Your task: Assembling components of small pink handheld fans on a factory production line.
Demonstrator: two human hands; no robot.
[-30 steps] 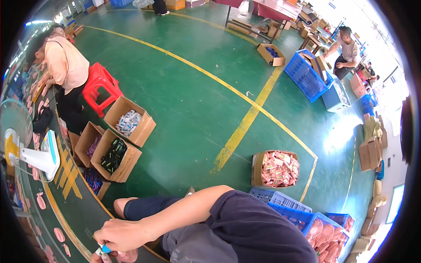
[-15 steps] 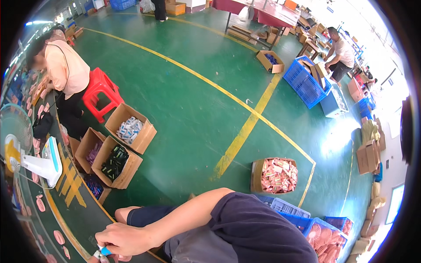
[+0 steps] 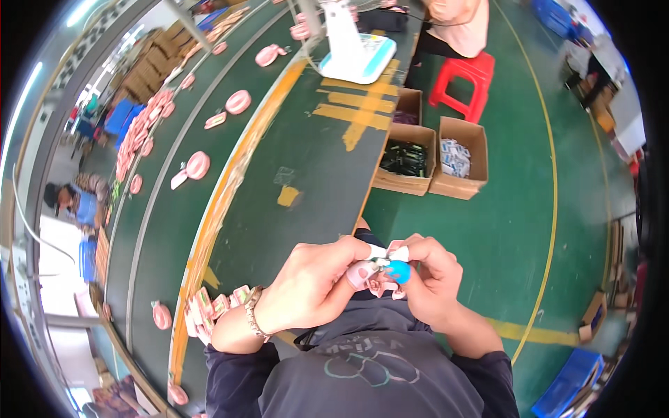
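My left hand and my right hand meet in front of my chest, fingertips pinched together. Between them is a small pink piece, mostly hidden by the fingers, so its kind is unclear. White and pink coverings wrap fingertips of the left hand. On the right hand the thumb wears a blue covering and one finger a white one. Beside my left forearm, several pink pieces with small labels lie in a pile on the dark worktable.
Round pink items lie spaced along the green conveyor belt on the left. A white fan base stands at the table's far end. Open cartons line the table's right side, near a red stool and a seated person.
The view has swung left, from the floor and cartons to the table and belt. Both hands now show in full, held together before my chest; earlier only the right arm was plain.
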